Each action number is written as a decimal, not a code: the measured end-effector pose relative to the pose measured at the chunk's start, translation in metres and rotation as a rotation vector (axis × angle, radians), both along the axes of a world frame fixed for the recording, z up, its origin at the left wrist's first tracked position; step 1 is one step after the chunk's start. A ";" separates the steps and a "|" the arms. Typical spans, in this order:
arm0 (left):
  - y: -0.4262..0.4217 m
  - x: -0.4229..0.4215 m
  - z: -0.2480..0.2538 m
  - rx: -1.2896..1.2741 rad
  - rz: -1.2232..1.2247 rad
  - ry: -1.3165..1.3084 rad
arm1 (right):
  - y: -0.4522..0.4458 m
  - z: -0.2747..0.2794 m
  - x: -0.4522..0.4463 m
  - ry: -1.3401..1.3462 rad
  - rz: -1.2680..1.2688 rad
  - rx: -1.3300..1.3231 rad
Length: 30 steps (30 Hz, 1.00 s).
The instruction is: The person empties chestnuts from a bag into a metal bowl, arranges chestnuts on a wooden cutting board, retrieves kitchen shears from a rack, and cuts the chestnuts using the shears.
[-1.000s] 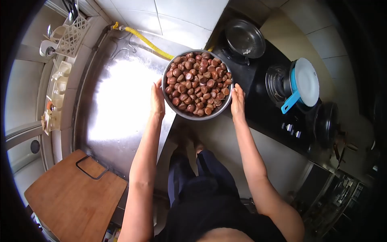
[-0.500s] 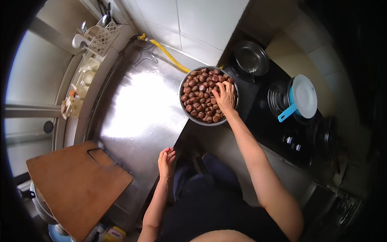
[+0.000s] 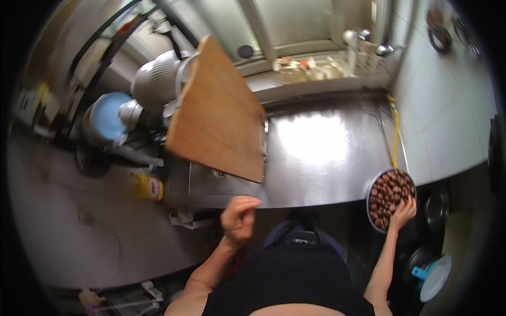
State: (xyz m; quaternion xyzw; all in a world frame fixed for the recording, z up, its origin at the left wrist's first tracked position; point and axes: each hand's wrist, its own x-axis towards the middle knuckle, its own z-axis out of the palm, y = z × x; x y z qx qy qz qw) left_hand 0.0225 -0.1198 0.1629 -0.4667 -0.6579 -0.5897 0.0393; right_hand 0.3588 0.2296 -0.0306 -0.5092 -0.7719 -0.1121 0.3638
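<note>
A round metal pot (image 3: 368, 203) full of brown chestnuts (image 3: 387, 195) stands at the right end of the steel counter. My right hand (image 3: 404, 211) lies on the chestnuts by the pot's near right side, its fingers bent and a little apart; whether one is pinched beneath them is hidden. In front of the counter edge, my left hand (image 3: 240, 220) hovers in the air, fingers loosely curled and nothing seen in it. The large wooden cutting board (image 3: 219, 116) leans beyond it.
The steel counter (image 3: 311, 184) runs between board and pot. A yellow hose (image 3: 396, 137) comes down behind the pot. A blue-handled pan (image 3: 436, 279) sits on the stove at right. Left are a blue bowl (image 3: 112, 116) and a yellow bottle (image 3: 148, 187).
My view has swung left, so the pot now appears farther right and the cutting board nearer the middle. The left hand's fingers have curled more; the right hand is still on the chestnuts.
</note>
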 end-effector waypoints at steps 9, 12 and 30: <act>0.011 -0.090 0.034 0.387 0.424 -0.071 | -0.097 0.022 -0.210 0.414 0.904 -0.569; 0.027 -0.110 0.028 0.276 0.485 -0.224 | -0.150 0.032 -0.286 0.404 1.139 -0.832; -0.027 -0.063 0.164 0.236 0.427 -0.086 | -0.172 0.148 -0.345 0.698 1.303 -1.733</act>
